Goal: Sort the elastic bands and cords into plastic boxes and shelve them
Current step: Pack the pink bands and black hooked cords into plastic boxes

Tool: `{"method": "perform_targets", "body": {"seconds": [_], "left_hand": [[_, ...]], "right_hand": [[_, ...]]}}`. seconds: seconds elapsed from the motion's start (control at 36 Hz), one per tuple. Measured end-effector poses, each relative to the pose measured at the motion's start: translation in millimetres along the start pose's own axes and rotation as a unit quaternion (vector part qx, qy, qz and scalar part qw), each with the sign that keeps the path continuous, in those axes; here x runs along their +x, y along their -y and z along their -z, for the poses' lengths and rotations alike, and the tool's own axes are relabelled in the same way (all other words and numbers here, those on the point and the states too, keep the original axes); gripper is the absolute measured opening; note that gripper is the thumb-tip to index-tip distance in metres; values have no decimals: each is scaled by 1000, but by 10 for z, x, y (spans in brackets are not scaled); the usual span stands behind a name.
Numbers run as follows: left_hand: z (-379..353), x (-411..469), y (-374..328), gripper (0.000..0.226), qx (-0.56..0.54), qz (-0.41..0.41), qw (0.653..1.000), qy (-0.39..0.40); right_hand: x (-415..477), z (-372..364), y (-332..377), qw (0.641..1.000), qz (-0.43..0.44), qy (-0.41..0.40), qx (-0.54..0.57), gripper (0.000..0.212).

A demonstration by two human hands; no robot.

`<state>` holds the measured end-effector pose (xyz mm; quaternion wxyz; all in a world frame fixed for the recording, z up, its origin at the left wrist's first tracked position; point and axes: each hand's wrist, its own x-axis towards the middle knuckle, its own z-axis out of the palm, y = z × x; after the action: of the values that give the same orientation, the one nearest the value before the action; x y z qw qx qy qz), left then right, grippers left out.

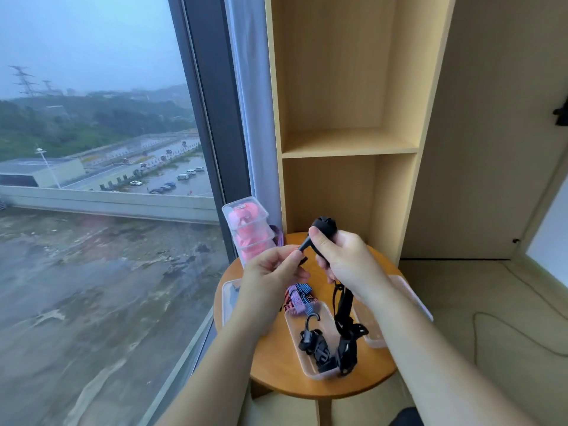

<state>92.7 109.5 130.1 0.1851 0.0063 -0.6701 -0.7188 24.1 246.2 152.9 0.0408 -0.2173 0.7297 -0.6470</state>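
1. While it hangs over the round desk (276,358), the black cord (344,305) is long and floppy, and its low end sits in a clear box (293,330).
2. Up top, the right hand (344,256) has its grip curled tight round the cord's rolled-up part.
3. Beside it, the left hand (270,272) has its grip pinching a loose black end.

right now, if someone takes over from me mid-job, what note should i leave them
Left hand pinches the end of the black cord; right hand grips its wound bundle, tail hanging to the open box.
Black straps lie in that box; striped band on the table beside it.
Done: pink items in the stacked boxes by the window.
Left: box cord and striped band, then put the boxes on the shelf.
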Motion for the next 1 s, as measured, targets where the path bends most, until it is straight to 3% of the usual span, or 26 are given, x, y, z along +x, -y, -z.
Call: {"method": "perform_targets", "body": {"seconds": [0.22, 0.39, 0.53, 0.61, 0.81, 1.0], "left_hand": [[22, -203, 31, 23, 36, -9, 999, -28], [-98, -406, 70, 42, 101, -104, 985, -90], [-117, -507, 89, 51, -21, -42, 997, -65], [-88, -530, 80, 37, -36, -35, 998, -36], [-82, -559, 62, 34, 24, -96, 993, -63], [-140, -542, 99, 45, 113, -184, 970, -113]], "right_hand": [[-338, -42, 45, 997, -8, -20, -78, 54], [-573, -72, 28, 997, -23, -31, -60, 43], [-695, -75, 34, 998, -3, -58, -31, 45], [-735, -61, 36, 998, -11, -53, -14, 48], [-768, -77, 46, 998, -55, -28, -15, 56], [-733, -119, 72, 993, -87, -14, 81, 40]]}}
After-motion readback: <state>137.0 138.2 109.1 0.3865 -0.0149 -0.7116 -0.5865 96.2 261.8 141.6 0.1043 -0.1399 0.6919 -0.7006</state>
